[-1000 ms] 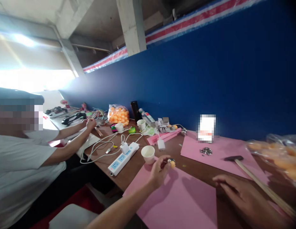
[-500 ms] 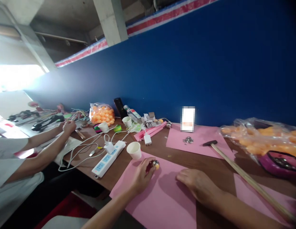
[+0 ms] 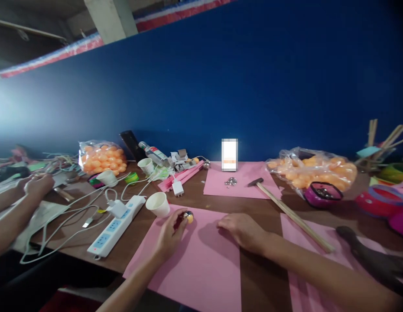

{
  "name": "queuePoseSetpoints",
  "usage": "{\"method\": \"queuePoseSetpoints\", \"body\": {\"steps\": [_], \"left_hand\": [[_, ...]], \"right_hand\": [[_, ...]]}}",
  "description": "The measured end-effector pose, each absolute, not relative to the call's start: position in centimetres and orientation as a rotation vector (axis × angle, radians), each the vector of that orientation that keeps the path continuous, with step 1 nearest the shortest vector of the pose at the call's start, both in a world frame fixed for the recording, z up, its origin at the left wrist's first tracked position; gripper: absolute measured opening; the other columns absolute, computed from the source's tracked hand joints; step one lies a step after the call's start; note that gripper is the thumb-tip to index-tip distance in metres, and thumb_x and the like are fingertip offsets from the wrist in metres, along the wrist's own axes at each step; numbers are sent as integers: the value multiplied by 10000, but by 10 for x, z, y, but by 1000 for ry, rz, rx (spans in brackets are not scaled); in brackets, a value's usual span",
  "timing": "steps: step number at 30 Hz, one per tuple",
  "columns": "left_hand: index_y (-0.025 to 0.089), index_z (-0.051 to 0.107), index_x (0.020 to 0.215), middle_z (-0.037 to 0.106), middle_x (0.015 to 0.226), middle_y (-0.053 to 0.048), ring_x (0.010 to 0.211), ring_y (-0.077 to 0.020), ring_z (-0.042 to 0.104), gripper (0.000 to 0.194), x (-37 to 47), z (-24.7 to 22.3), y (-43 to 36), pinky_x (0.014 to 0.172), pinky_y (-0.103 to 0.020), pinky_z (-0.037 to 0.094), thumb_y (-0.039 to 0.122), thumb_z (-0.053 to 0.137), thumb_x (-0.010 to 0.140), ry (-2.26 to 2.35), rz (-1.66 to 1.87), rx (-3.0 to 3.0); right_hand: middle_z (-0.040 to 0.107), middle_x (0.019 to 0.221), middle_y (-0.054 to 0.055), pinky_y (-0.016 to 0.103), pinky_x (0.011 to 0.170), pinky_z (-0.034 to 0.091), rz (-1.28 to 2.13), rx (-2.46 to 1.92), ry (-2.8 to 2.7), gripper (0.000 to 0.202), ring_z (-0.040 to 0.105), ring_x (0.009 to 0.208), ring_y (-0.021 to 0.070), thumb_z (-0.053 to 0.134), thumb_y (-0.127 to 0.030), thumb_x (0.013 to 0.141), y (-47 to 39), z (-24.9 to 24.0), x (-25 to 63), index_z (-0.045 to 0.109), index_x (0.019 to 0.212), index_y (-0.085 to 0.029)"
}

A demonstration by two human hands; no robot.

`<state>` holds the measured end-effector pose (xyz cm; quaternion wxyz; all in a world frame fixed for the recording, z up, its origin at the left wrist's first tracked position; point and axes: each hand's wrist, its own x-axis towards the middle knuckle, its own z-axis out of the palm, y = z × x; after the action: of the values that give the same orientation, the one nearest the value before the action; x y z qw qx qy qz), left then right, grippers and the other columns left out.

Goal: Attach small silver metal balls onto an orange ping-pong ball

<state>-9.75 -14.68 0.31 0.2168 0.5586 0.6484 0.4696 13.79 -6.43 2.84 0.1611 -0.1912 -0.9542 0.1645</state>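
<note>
My left hand [image 3: 170, 234] grips a small orange ball [image 3: 190, 218] partly covered in shiny silver pieces, just above the pink sheet [image 3: 201, 264]. Its fingers wrap the ball's left side. Over the sheet's right edge lies my right hand [image 3: 243, 232], palm down, fingers curled together. Whatever those fingertips may hold is hidden. A white paper cup [image 3: 157, 204] stands at the sheet's upper left corner. Farther back, a small pile of shiny metal bits [image 3: 231, 181] rests on a second pink sheet [image 3: 214, 184].
A hammer [image 3: 292, 212] lies right of my right hand. Behind it are a bag of orange balls [image 3: 313, 169] and a purple container [image 3: 323, 195]. A power strip [image 3: 115, 227] with cables lies left. A co-worker's hands [image 3: 39, 186] are at far left.
The view has swung right, bringing colourful containers and sticks into sight at the right. My left hand still holds the ball, and both hands stay nearly in place over the sheet.
</note>
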Motion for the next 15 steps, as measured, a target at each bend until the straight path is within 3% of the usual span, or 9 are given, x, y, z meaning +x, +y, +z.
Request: {"method": "queuePoseSetpoints", "body": {"steps": [4,15], "left_hand": [[163,524,1040,625,928,-66,806,-169,580,338,-101,-1,-145,718,-285,462,367,488,773,1798,1333,1477],[168,528,1056,607,981,-79,861,-171,577,367,-86,23,-149,797,-325,455,331,563,730,1650,1486,1564]], "right_hand": [[646,937,19,243,755,405,539,-605,-2628,252,575,846,149,404,-158,830,-62,32,148,581,998,-222],[640,889,26,247,708,397,635,-823,-2443,224,581,806,154,368,-184,839,-75,43,179,576,918,-207]]}}
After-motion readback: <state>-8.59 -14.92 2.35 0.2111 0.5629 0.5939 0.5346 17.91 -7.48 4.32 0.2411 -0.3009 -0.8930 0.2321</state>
